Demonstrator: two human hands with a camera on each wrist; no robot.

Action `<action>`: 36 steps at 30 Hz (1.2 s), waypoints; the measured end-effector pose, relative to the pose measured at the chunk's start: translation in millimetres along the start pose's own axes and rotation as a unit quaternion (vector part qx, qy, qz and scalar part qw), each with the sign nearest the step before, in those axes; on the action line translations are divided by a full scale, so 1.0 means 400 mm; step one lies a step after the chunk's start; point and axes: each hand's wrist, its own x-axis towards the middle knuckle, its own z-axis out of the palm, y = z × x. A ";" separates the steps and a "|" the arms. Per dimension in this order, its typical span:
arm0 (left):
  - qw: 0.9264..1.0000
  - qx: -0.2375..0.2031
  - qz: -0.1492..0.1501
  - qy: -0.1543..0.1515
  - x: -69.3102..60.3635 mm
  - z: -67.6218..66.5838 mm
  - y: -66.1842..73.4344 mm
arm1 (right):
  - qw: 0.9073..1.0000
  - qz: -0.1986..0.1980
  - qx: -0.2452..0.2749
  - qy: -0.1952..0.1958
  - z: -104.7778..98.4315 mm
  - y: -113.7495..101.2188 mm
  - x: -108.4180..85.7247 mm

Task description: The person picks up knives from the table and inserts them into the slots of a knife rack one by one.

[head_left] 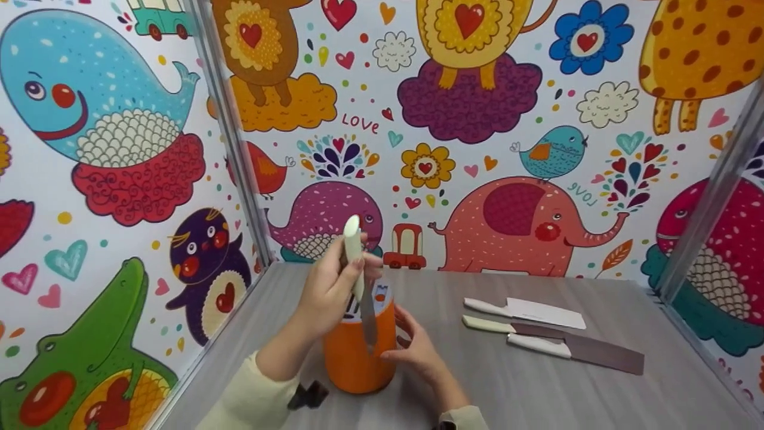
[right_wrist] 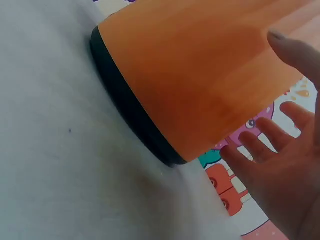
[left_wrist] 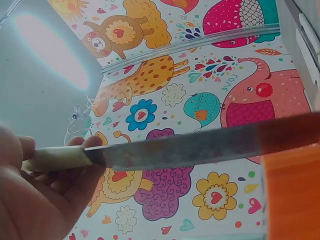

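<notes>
My left hand (head_left: pixel 328 286) grips a kitchen knife (left_wrist: pixel 185 148) by its pale handle, the handle up and the blade pointing down. The blade passes in front of an orange knife block (head_left: pixel 358 373), outside its slotted grey top. The block stands upright on a black base (right_wrist: pixel 132 117). At the block's right side is my right hand (head_left: pixel 421 349), its fingers spread and not curled round it. The thumb lies close to the orange wall; whether it touches I cannot tell.
To the right lie a white-handled cleaver (head_left: pixel 546 312), a knife with a pale green handle (head_left: pixel 486 324) and a broad dark-bladed knife (head_left: pixel 606 355) on the grey table (head_left: pixel 513 394). Cartoon-printed panels (head_left: pixel 334 143) enclose the table's back and sides.
</notes>
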 end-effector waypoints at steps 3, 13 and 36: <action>1.000 0.005 0.020 0.000 0.048 -0.009 0.006 | 1.000 0.003 -0.019 0.011 0.006 -0.016 0.002; 0.997 0.000 0.071 0.017 0.152 -0.056 0.018 | 0.997 0.018 -0.074 0.002 0.021 -0.029 -0.006; 0.998 0.034 0.029 0.044 0.219 -0.121 -0.028 | 0.998 0.039 -0.048 0.019 0.053 -0.033 -0.012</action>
